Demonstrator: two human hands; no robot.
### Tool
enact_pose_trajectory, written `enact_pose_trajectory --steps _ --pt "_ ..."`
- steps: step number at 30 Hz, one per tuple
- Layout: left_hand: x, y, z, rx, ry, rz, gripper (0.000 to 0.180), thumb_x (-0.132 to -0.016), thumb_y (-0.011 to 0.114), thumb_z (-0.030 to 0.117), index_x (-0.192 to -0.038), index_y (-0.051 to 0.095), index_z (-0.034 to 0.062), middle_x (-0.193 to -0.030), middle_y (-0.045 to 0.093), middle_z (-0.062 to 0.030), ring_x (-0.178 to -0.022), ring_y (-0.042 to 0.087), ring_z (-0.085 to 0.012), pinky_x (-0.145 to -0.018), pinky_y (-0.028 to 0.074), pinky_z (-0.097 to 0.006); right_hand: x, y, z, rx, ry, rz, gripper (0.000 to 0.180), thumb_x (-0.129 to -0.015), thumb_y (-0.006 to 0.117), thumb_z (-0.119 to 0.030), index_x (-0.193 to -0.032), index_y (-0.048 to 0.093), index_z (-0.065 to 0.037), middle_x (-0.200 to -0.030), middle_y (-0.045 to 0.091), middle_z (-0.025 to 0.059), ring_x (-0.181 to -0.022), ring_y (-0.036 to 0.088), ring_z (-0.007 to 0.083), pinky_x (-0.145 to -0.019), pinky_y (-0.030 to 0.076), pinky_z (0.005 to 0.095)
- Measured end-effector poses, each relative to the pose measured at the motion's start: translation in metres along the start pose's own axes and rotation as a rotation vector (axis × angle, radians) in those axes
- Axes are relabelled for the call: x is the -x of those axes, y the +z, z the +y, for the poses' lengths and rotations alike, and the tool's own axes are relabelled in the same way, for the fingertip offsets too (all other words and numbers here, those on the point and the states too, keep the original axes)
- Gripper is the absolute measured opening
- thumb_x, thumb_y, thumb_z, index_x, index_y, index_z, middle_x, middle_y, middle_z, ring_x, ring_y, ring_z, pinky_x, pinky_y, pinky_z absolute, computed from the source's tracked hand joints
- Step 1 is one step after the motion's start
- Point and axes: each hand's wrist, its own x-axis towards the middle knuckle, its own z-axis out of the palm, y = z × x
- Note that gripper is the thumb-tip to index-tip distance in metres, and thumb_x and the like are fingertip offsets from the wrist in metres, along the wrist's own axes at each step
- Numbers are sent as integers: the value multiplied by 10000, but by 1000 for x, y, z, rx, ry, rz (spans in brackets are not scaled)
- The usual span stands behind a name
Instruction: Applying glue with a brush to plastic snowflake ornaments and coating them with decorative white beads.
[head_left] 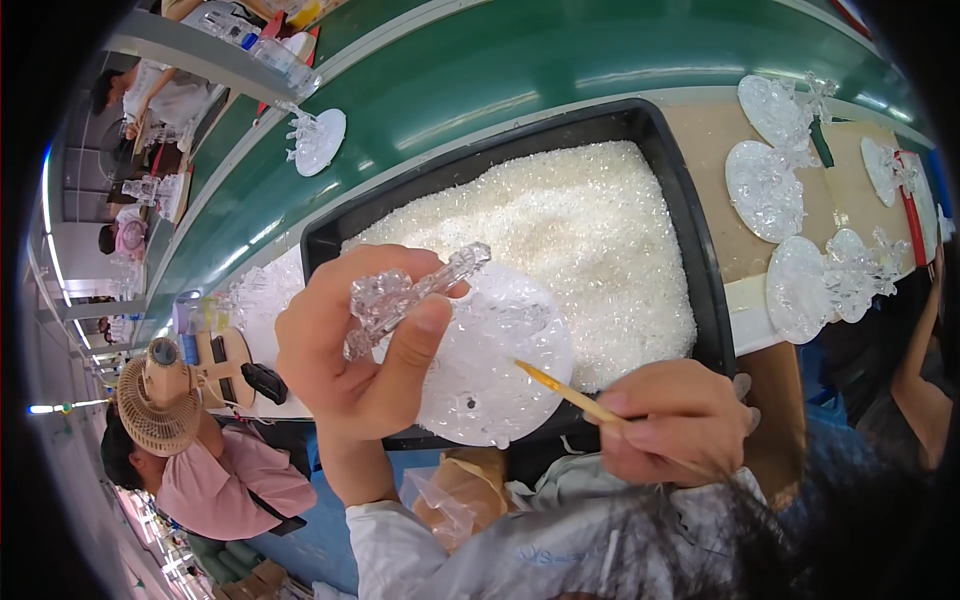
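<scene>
My left hand is closed around a clear plastic figurine, whose joint to the round white disc base is partly hidden by my fingers. The disc is tilted over the near side of the tray, its glittery face toward me, with a small dark spot low on it. Between the thumb and fingers of my right hand is a thin wooden brush. Its yellow tip lies over the disc's face; whether it touches cannot be made out.
A black tray holds white glittery flakes. Similar clear pieces on discs stand on the board at right, by a red-edged item. Another disc piece sits on the green conveyor belt. A fan and co-workers are at left.
</scene>
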Motion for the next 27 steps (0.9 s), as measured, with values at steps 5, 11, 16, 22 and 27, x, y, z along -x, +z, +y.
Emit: enact_pose_trajectory --steps 5,11,16,22,27 --pt "2 6 5 -119 -2 14 178 -805 704 -52 -976 656 -61 -787 692 -140 -711 692 -197 -638 515 -250 -5 13 5 197 -56 57 352 -658 826 46 -926 611 -32 -861 673 180 -671 684 240 -592 581 306" --pt "-1 7 5 -197 59 -2 203 -762 711 -69 -960 669 -54 -779 691 -145 -690 690 -214 -626 514 -258 -4 11 4 173 -31 69 343 -649 820 44 -907 607 -30 -844 667 161 -682 684 244 -580 574 306" --pt "1 4 4 -199 65 13 209 -753 712 -73 -956 665 -57 -782 691 -150 -694 691 -222 -630 519 -263 -2 11 2 226 -62 49 342 -657 795 46 -931 607 -33 -834 672 141 -637 675 242 -570 559 313" --pt "3 7 4 -195 91 32 217 -753 709 -85 -961 649 -77 -812 688 -172 -703 691 -240 -635 529 -278 0 13 4 235 -108 79 350 -666 796 35 -955 610 -31 -775 676 130 -627 675 232 -559 549 298" --pt "2 6 2 -197 115 8 220 -771 700 -86 -980 633 -91 -832 686 -181 -710 689 -243 -642 539 -290 0 0 0 145 -90 8 338 -705 761 51 -986 588 -23 -847 663 166 -647 686 259 -562 566 318"
